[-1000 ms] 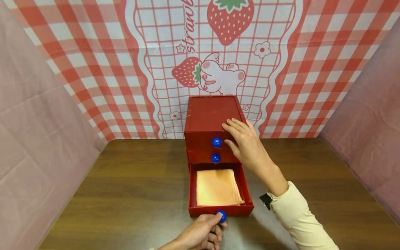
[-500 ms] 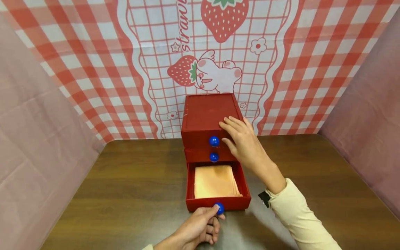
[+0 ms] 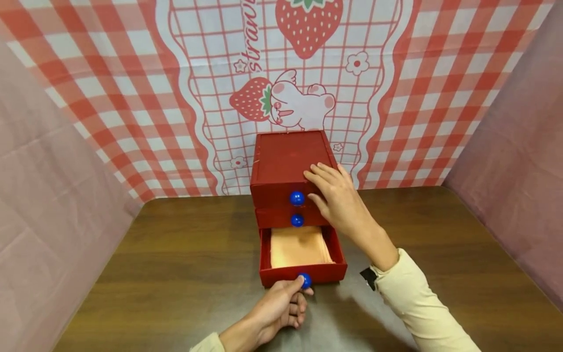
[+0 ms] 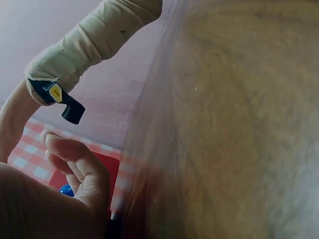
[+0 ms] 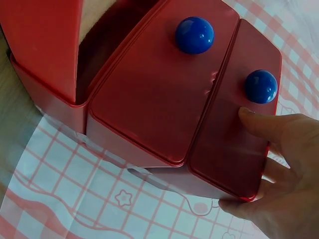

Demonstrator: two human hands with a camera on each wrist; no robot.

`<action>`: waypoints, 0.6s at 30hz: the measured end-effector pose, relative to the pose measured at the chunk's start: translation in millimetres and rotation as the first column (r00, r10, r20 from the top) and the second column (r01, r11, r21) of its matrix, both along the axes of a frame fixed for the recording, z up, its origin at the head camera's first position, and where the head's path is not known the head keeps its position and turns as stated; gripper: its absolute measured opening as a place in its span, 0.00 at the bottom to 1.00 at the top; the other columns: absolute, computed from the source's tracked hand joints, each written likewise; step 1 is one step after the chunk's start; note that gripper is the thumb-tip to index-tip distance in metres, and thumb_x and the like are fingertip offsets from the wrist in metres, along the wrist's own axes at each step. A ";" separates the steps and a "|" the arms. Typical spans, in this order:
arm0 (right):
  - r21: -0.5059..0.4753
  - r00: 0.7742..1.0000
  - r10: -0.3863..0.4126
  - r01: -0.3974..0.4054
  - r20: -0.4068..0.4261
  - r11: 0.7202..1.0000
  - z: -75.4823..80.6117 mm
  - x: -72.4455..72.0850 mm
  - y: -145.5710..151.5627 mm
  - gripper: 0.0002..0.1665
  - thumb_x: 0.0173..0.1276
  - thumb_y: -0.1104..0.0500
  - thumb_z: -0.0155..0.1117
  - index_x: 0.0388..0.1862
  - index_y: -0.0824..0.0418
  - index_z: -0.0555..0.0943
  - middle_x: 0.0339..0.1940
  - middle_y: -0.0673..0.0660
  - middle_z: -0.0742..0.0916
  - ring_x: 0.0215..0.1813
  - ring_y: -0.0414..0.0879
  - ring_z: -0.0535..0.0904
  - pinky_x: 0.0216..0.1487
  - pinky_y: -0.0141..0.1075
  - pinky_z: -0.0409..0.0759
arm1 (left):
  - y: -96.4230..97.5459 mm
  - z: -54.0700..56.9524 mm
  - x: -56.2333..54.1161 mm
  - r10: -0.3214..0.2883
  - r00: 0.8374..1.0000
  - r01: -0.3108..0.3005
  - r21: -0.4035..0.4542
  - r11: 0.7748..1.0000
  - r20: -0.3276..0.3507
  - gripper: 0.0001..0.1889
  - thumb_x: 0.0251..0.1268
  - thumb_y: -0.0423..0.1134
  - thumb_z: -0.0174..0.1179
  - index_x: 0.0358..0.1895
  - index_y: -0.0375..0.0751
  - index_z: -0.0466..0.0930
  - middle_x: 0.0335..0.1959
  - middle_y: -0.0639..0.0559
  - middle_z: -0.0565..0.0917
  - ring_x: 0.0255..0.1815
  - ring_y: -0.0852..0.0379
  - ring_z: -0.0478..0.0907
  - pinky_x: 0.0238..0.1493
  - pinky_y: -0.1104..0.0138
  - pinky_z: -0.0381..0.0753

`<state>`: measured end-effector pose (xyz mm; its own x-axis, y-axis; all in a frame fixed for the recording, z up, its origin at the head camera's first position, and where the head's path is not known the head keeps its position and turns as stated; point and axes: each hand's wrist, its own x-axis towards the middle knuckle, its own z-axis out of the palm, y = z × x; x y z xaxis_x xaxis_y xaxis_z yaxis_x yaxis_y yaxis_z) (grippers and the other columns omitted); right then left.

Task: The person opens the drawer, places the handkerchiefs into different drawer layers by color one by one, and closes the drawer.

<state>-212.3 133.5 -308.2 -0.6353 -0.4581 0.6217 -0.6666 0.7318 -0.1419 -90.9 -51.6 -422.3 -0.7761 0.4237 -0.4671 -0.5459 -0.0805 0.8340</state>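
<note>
A red cabinet of drawers [image 3: 288, 154] stands at the back of the table. Its bottom drawer [image 3: 279, 275] is partly pulled out, with a flat stack of folded, peach-coloured cloth or paper [image 3: 295, 248] inside. My left hand [image 3: 273, 309] pinches that drawer's round blue knob [image 3: 305, 280] between thumb and fingers. The two drawers above are closed, each with a blue knob, the upper knob [image 3: 297, 198] and the middle knob [image 3: 297, 220]. My right hand [image 5: 289, 164] rests on the cabinet's top right corner, fingers extended over the top and thumb against the front.
Brown wood-grain table [image 3: 184, 274] surrounds the cabinet. Directly behind it hangs a red-and-white checked cloth [image 3: 167, 98] with strawberry prints. Pinkish cloth walls, the left wall [image 3: 53, 195] and right wall [image 3: 514, 171], close off both sides.
The bottom drawer has slid further into the cabinet, my left hand moving inward with its knob. My right hand stays at the cabinet's corner. The head view has shifted slightly.
</note>
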 end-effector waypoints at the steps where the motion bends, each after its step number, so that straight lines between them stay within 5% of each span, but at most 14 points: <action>1: -0.003 1.000 0.002 -0.002 0.000 1.000 -0.4 -0.1 0.0 0.29 0.64 0.64 0.71 0.64 0.65 0.78 0.66 0.65 0.79 0.72 0.59 0.68 0.74 0.62 0.53 | -0.4 -0.3 -0.9 0.002 1.000 -0.002 -0.006 1.000 -0.004 0.24 0.78 0.55 0.47 0.51 0.34 0.77 0.21 0.55 0.74 0.19 0.60 0.70 0.22 0.72 0.74; 18: -0.010 1.000 0.006 -0.006 -0.014 1.000 -1.1 1.0 0.5 0.29 0.63 0.64 0.72 0.63 0.65 0.79 0.65 0.65 0.79 0.71 0.59 0.69 0.74 0.61 0.53 | 3.3 -7.0 -21.8 0.019 0.997 -0.020 -0.012 1.000 -0.074 0.24 0.80 0.51 0.46 0.52 0.30 0.76 0.20 0.55 0.73 0.18 0.61 0.71 0.20 0.73 0.73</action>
<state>-211.3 134.0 -309.3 -0.6239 -0.4555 0.6350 -0.6729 0.7264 -0.1400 -112.8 -48.4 -429.3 -0.8166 0.4029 -0.4133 -0.4812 -0.0797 0.8730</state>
